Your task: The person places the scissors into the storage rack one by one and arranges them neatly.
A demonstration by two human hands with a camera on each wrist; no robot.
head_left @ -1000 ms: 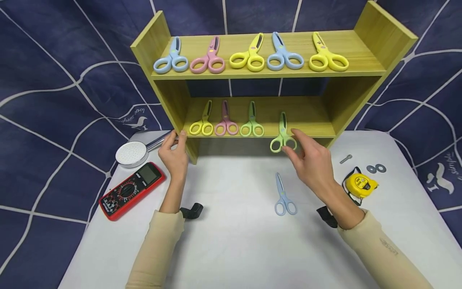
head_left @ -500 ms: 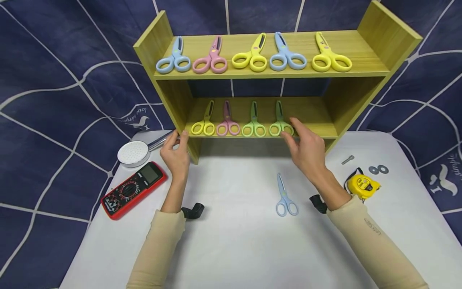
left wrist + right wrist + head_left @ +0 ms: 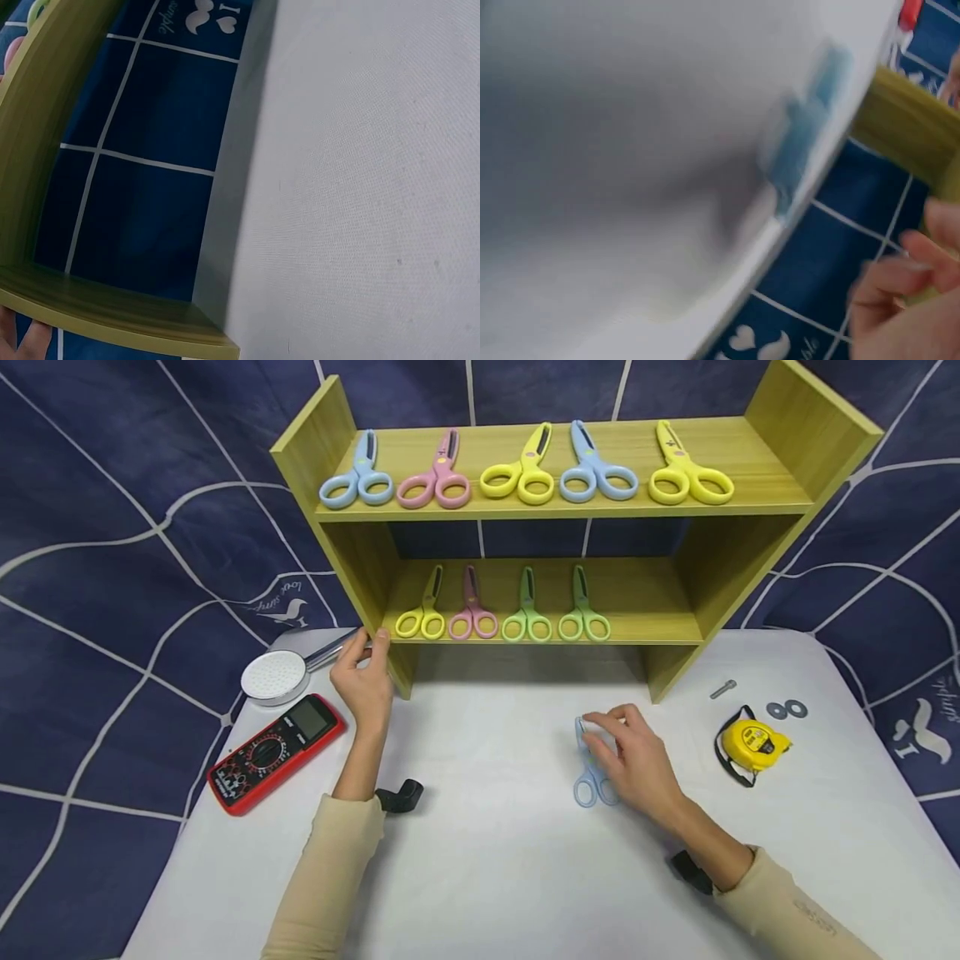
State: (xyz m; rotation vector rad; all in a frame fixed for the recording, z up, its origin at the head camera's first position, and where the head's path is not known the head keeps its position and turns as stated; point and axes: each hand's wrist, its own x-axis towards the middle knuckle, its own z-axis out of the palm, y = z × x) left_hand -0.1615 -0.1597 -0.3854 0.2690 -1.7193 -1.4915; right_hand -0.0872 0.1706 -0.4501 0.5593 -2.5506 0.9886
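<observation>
In the head view my left hand (image 3: 363, 681) grips the left side panel of a two-tier wooden shelf (image 3: 480, 512); its fingertips (image 3: 31, 341) show at that panel in the left wrist view. My right hand (image 3: 637, 764) hovers by blue scissors (image 3: 588, 766) lying on the white table, thumb and fingers apart near the blades and partly covering them. Blurred, the same blue scissors (image 3: 799, 142) appear separate from the fingers in the right wrist view. On the lower tier lie yellow scissors (image 3: 427, 602), pink scissors (image 3: 471, 597) and two green scissors (image 3: 580, 602).
Several blue, pink and yellow scissors line the upper tier. Left on the table (image 3: 480, 860) are a shower head (image 3: 274, 675) and a red multimeter (image 3: 276, 753). To the right lie a bolt (image 3: 723, 689), two washers (image 3: 797, 708) and a yellow tape measure (image 3: 752, 743).
My right hand set green scissors on the lower tier, let go, and came down toward the blue scissors on the table. The left hand stays at the shelf's side.
</observation>
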